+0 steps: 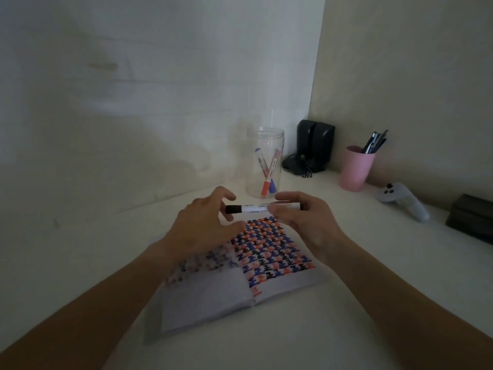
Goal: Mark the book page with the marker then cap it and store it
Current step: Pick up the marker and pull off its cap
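Observation:
An open book (266, 263) lies on the white desk, its right page filled with red, blue and black stamped shapes. Above its far edge I hold a white marker (256, 208) level, black cap pointing left. My right hand (306, 222) grips the barrel. My left hand (205, 222) has its fingers curled apart around the black cap (234, 209), close to it; I cannot tell whether they touch. Behind stands a clear jar (265, 161) with a red and a blue marker inside.
A pink cup (354, 169) of pens stands at the back right, black speakers (314, 148) in the corner, a white controller (402, 200) and a dark box (472, 218) along the right wall. Walls close the desk at the back and right.

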The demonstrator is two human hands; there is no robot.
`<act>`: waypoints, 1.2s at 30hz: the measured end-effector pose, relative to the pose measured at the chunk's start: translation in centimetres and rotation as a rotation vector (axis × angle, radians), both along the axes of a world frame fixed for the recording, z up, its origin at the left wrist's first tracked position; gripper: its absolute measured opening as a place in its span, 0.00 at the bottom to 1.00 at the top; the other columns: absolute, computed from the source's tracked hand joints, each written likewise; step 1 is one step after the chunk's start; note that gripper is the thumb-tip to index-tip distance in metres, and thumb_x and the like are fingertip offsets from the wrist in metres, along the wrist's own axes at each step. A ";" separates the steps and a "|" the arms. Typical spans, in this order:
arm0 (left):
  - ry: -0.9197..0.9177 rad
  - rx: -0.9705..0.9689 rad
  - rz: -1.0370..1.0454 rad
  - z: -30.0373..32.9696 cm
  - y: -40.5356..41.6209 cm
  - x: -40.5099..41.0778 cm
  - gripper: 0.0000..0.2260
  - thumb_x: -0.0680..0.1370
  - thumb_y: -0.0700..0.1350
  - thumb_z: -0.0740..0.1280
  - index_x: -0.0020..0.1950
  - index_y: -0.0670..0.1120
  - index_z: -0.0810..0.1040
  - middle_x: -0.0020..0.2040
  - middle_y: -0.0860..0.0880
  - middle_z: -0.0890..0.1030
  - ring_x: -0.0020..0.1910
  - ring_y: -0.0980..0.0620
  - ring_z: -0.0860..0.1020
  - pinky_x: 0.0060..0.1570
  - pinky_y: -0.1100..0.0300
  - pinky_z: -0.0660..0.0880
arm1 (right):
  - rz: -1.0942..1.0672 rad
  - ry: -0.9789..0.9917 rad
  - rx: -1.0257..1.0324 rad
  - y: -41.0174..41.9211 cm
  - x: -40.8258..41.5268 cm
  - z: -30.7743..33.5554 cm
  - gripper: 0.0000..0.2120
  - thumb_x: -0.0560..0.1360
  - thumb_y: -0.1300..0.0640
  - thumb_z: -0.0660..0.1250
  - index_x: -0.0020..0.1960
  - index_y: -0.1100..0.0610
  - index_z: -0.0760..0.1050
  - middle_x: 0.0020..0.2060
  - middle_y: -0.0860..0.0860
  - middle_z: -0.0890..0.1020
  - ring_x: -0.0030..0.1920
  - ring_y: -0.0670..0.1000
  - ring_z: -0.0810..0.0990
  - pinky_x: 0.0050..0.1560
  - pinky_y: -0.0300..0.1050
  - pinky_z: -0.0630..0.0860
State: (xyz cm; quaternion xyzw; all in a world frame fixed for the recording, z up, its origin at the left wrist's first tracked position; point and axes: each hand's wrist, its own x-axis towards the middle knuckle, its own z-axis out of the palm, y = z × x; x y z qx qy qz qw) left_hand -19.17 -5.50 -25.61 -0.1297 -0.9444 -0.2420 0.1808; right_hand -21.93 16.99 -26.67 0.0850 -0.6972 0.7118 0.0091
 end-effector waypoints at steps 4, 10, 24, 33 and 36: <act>0.249 -0.093 -0.124 -1.2 0.3 -0.8 0.12 0.79 0.54 0.65 0.59 0.52 0.78 0.48 0.53 0.85 0.41 0.54 0.82 0.45 0.54 0.80 | 0.087 -0.105 -0.328 -0.7 -0.5 -1.4 0.17 0.64 0.60 0.81 0.52 0.58 0.86 0.47 0.53 0.90 0.46 0.52 0.89 0.45 0.39 0.83; 0.476 -0.170 -0.195 -1.6 1.6 -0.2 0.18 0.80 0.58 0.58 0.55 0.49 0.82 0.38 0.52 0.85 0.30 0.52 0.78 0.33 0.59 0.75 | 0.239 -0.074 -0.466 -2.3 1.1 -1.8 0.16 0.70 0.55 0.77 0.54 0.63 0.86 0.49 0.59 0.89 0.48 0.54 0.89 0.48 0.40 0.83; 0.131 0.000 -0.294 -0.9 2.6 1.5 0.17 0.83 0.56 0.51 0.44 0.49 0.72 0.30 0.50 0.75 0.27 0.52 0.73 0.30 0.57 0.69 | 0.058 0.175 -0.210 -2.7 2.0 -1.2 0.14 0.78 0.52 0.68 0.44 0.63 0.82 0.32 0.56 0.80 0.32 0.49 0.77 0.34 0.39 0.77; 0.122 -0.113 -0.306 -0.3 2.6 2.1 0.22 0.83 0.52 0.47 0.54 0.41 0.77 0.38 0.45 0.79 0.28 0.54 0.72 0.31 0.62 0.73 | 0.074 0.192 -0.216 -2.9 2.2 -1.0 0.15 0.77 0.50 0.68 0.43 0.62 0.83 0.30 0.55 0.78 0.30 0.48 0.74 0.32 0.38 0.74; 0.163 -0.371 -0.219 -0.3 2.6 1.9 0.16 0.83 0.51 0.52 0.58 0.42 0.73 0.38 0.46 0.79 0.27 0.49 0.74 0.29 0.52 0.76 | 0.016 0.180 -0.195 -3.1 2.4 -1.1 0.15 0.80 0.53 0.68 0.43 0.64 0.82 0.29 0.55 0.78 0.29 0.49 0.74 0.30 0.38 0.74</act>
